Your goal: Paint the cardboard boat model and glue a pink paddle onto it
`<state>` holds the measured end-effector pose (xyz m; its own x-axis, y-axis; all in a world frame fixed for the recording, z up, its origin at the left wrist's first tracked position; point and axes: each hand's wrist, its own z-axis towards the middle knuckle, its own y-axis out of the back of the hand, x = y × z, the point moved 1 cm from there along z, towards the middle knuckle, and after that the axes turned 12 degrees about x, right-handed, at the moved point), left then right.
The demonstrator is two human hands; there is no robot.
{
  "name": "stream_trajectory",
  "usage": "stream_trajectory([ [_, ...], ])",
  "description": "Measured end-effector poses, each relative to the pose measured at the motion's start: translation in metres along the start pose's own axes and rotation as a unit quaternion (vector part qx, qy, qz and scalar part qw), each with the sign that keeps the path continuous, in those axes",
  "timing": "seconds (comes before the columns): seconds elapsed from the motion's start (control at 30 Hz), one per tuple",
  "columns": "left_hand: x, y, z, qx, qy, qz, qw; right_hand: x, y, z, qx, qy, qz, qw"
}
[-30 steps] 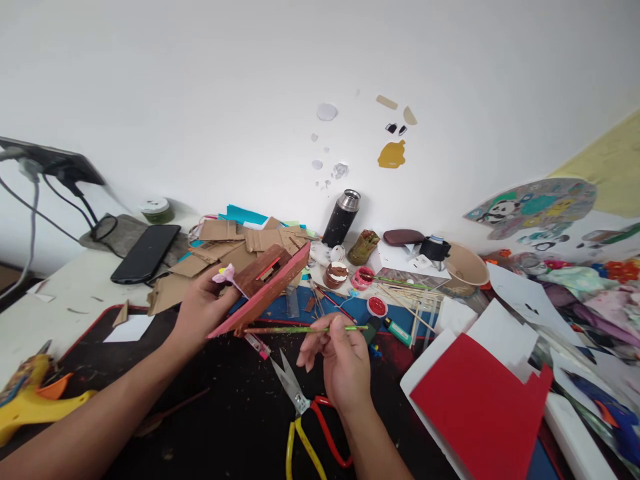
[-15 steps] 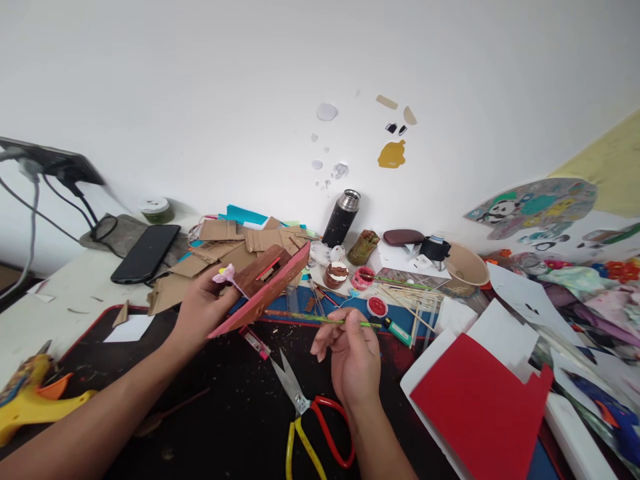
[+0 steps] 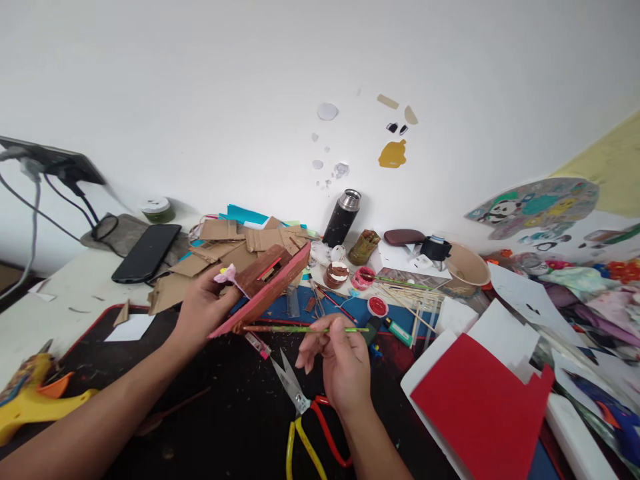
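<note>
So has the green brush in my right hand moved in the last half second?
Yes, the green brush has moved left and slightly nearer you, with your right hand; its end sits farther from the teal tube.

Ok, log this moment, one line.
left hand: holding painted piece | right hand: paintbrush, tip at piece's lower edge | scissors: open, on black mat

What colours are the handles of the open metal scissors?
The open metal scissors have one red handle and one yellow handle, best seen in the head view.
</note>
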<state>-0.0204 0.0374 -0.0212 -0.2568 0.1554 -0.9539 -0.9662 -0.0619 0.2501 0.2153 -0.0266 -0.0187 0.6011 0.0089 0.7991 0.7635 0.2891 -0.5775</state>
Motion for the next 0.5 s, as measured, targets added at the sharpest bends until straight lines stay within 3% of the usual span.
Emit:
stream_trajectory([
  [0.5,0.0012,-0.0004,-0.0016,0.012,0.0,0.007,1.0,0.0005,0.0005,0.0009,0.002,-0.002,0.0,1.0],
])
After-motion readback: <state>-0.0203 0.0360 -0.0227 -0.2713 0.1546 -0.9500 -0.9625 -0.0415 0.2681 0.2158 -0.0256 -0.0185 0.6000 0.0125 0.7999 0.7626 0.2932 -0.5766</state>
